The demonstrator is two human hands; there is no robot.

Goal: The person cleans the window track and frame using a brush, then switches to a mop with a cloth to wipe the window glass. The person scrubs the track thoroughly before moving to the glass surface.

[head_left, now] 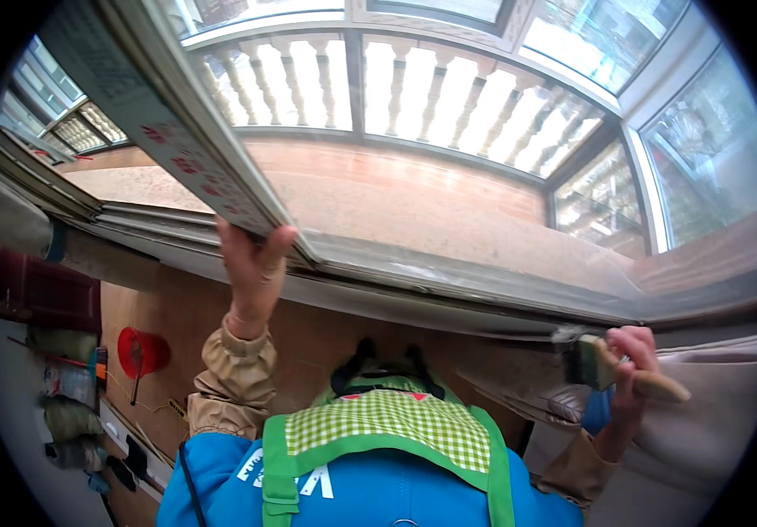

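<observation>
The left hand (255, 277) is up at the window. Its fingers and thumb are closed on the low end of a long grey metal window frame (172, 123) with red marks on it, gripping the edge from both sides. The right hand (635, 356) is well apart, off to the right. Its fingers are curled around a brush (605, 364) with a pale wooden handle and dark bristles that look light and fluffy at the tips. The bristles stick out to the left of those fingers, and the end of the handle sticks out to the right. Beside the left fingers, a long grey window track (449, 285) runs over toward the brush. Pale, folded cloth (712, 382) is just under and right of the right fingers. A round red bucket (143, 351) is on the brown floor (172, 299), down and left of the left fingers. Past the track, beyond the left fingers, is a flat pinkish-brown balcony floor (396, 189). Farthest off, beyond both hands' fingers, stands a row of fat white posts (456, 92).
</observation>
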